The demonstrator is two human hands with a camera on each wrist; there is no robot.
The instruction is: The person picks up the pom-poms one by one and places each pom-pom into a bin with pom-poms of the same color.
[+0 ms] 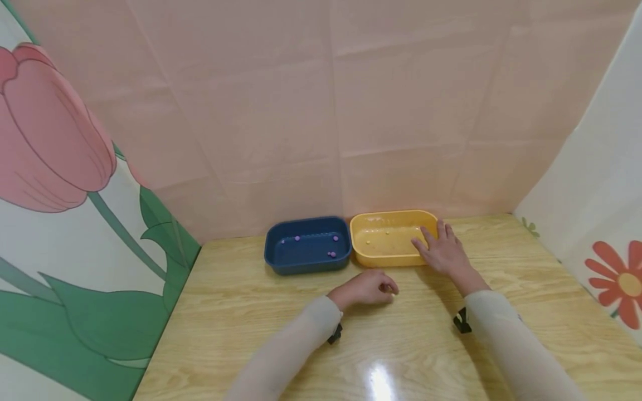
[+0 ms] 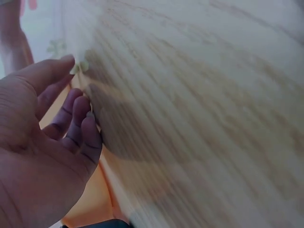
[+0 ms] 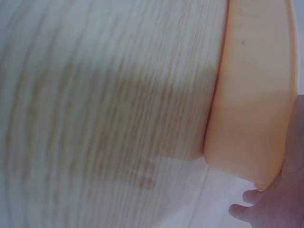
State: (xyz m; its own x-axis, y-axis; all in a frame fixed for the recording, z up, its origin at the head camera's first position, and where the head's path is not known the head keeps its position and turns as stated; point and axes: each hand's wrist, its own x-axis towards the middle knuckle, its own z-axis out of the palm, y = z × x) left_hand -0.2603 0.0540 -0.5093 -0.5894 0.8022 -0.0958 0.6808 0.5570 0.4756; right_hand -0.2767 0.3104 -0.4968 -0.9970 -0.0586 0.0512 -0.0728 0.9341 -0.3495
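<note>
A yellow tray with a few small yellow beads inside stands at the back of the table. My right hand lies over its right end, fingers spread and fairly straight across the rim. The right wrist view shows the tray's outer wall with that hand at its rim. Nearer to me, in front of the yellow tray, my left hand hovers low over the table, its fingers loosely bent. In the left wrist view a gap shows between thumb and fingers of the left hand, and nothing appears held.
To the left, a dark blue tray adjoins the yellow one and contains several small purple beads. Behind both trays rises a pink cloth backdrop. The wood-grain table runs to flower-printed panels at both sides.
</note>
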